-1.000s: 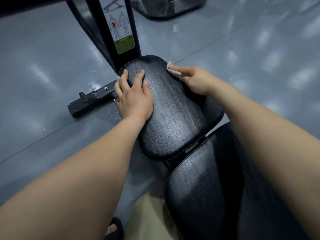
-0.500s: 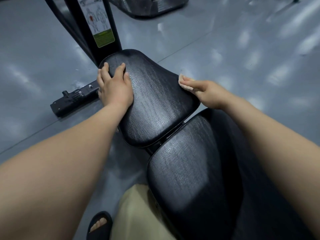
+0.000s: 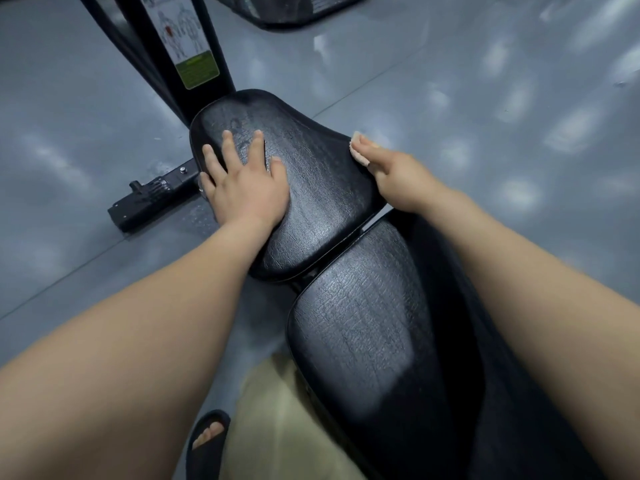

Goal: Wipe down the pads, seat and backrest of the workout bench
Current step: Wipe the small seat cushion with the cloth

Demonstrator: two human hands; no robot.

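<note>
Now: left hand [image 3: 242, 188] spread flat, fingers straight, pressing seat pad [image 3: 311, 202] near its left edge, at bench's far end. Right hand [image 3: 398, 174] pinches small pinkish cloth [image 3: 358, 153] against pad's right edge. Cloth likely light, limp; keep it wadded under fingertips. Vinyl looks firm, textured, probably slick. Backrest pad [image 3: 363, 323] just beside seat, nearer.

Khaki trousers [image 3: 277, 427], black open-toe slide [image 3: 212, 418]

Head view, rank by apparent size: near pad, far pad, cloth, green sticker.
1. near pad (closeness may inflate it)
2. far pad
3. green sticker
4. cloth, mostly hidden by the right hand
</note>
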